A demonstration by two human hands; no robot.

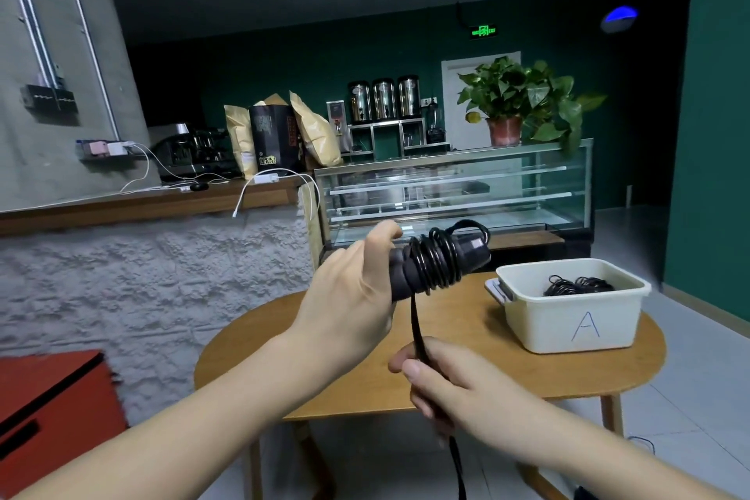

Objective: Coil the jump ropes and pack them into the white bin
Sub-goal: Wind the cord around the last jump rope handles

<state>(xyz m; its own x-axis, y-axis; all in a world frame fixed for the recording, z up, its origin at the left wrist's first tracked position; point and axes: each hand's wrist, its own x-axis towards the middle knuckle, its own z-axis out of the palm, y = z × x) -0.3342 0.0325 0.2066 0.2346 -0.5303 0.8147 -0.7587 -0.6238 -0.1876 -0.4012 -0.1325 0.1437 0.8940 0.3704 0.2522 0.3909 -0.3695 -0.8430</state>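
Glossy black cord point(436, 260), smooth white plastic bin point(576, 321), matt wooden table point(324, 378).

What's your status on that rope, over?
Left hand grips handles, rope partly coiled round them. Right hand pinches the loose rope end. White bin on table, coiled rope already inside. Nothing blocking.

Two bare hands, mid-frame: left hand point(357, 288), right hand point(458, 386). One black jump rope point(436, 262) wound round its handles, centre. One white plastic bin point(576, 321) marked "A", right of centre; black coiled ropes point(576, 285) inside, number unclear. One round wooden table point(365, 369). Three steel urns point(383, 98) on the upper-centre shelf. One potted green plant point(523, 97), upper right.
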